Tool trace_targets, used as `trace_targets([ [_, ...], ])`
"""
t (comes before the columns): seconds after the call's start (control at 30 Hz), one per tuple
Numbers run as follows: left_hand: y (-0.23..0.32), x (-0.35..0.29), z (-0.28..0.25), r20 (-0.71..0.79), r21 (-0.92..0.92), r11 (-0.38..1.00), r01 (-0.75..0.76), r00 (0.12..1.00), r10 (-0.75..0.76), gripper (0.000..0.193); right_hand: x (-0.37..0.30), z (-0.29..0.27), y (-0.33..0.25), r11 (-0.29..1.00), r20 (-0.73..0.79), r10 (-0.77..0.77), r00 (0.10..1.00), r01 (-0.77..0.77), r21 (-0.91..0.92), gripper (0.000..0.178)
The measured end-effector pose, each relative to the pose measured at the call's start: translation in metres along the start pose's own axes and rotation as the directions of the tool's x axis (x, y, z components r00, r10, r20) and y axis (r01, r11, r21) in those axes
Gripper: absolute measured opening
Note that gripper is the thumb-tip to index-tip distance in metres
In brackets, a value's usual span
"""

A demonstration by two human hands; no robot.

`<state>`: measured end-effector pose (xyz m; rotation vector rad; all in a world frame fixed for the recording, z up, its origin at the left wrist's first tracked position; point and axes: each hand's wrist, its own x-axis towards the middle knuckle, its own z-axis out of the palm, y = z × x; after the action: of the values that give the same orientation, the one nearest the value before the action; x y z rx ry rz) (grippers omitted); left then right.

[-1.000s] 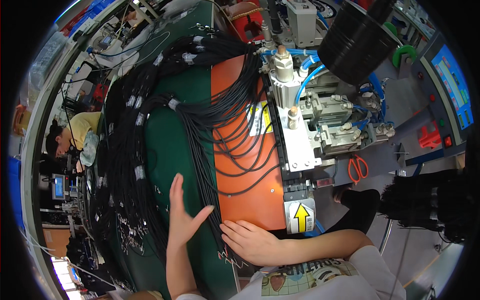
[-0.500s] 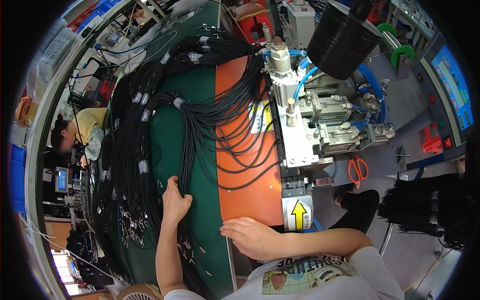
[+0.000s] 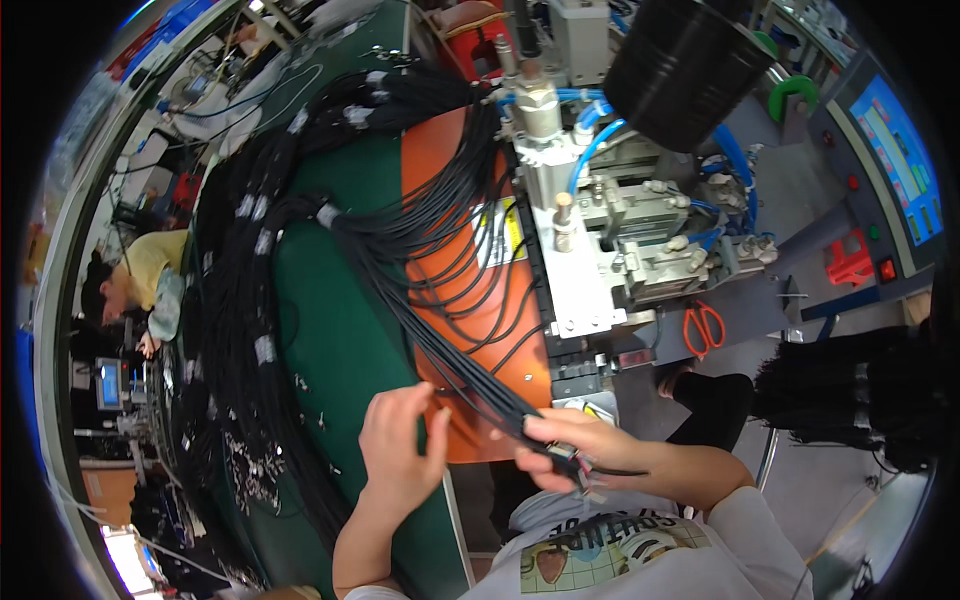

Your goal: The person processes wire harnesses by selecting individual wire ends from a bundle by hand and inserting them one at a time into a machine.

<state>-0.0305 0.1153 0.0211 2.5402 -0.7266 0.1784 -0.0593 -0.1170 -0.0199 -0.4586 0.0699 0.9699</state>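
Observation:
My right hand point(image 3: 572, 445) is closed round a bundle of black cables point(image 3: 455, 362) close to its lower end, where small connectors and thin coloured wires stick out. The bundle slants across the orange board point(image 3: 425, 155), coming from a silver tape band point(image 3: 327, 215). Farther up, many of its cables fan out to the edge of the metal clamping machine point(image 3: 590, 270). My left hand point(image 3: 398, 445) is raised beside the board's near left corner, thumb and fingers apart, with nothing in it. It is slightly blurred.
More taped black cables point(image 3: 225, 300) lie along the left of the green table point(image 3: 330, 350). Right of the machine are red-handled scissors point(image 3: 704, 330), a control screen point(image 3: 900, 160) and hanging black cables point(image 3: 850, 400). Another person point(image 3: 150, 280) works at the far left.
The cable bundle has swung right from the green table over the orange board. My right hand has taken hold of its end; my left hand has let go and moved right. The view has shifted slightly.

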Motion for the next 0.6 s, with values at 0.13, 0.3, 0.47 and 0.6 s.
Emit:
trace_targets([
  [0.13, 0.027, 0.036, 0.033, 0.08, 0.041, 0.854, -0.519, 0.854, 0.515, 0.041, -0.028, -0.003, -0.003, 0.969, -0.081, -0.035, 0.996, 0.014, -0.248, 0.037],
  [0.3, 0.018, 0.051, 0.068, 0.013, -0.053, 0.827, -0.56, 0.827, 0.562, 0.036, -0.062, -0.027, -0.006, 0.986, -0.089, -0.162, 0.983, 0.158, -0.058, 0.066],
  [0.47, 0.025, 0.057, 0.084, -0.073, -0.182, 0.832, -0.524, 0.851, 0.52, 0.032, -0.055, -0.037, -0.019, 0.861, -0.459, -0.455, 0.763, 0.247, -0.444, 0.034],
  [0.6, 0.031, 0.059, 0.087, -0.118, -0.262, 0.864, -0.429, 0.903, 0.412, 0.023, -0.045, -0.036, -0.026, 0.824, -0.308, -0.542, 0.782, 0.423, -0.378, 0.028],
])
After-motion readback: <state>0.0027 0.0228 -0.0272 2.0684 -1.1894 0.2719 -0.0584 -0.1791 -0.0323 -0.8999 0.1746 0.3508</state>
